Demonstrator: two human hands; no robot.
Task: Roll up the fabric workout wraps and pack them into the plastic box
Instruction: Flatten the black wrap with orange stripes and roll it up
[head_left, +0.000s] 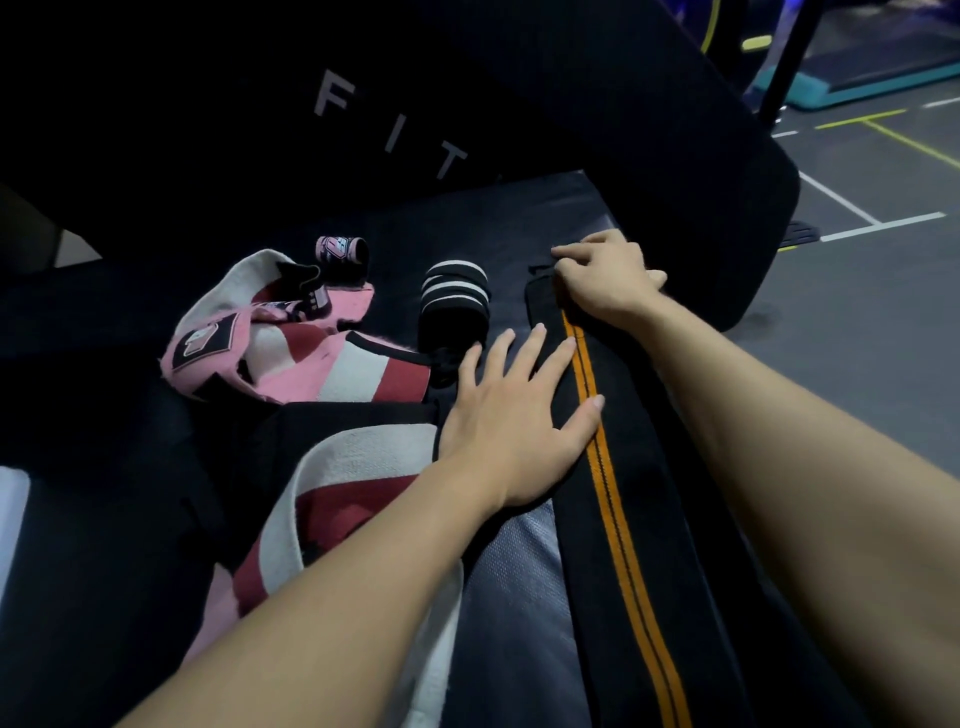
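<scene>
A long black wrap with an orange stripe (618, 509) lies stretched out along the black bench pad, running from its far end toward me. My left hand (511, 415) rests flat on it with fingers spread, pressing it down. My right hand (605, 278) is at the wrap's far end, fingers curled and pinching the end of the fabric. A rolled black wrap with white stripes (454, 304) stands just left of my hands. A small rolled pink wrap (342, 254) sits further left. No plastic box is in view.
Loose pink, white and dark red wraps (291, 343) lie in a heap on the left, one trailing toward me. The upright black backrest lettered "FIT" (395, 130) rises behind. Grey gym floor (878, 322) with painted lines lies beyond the pad's right edge.
</scene>
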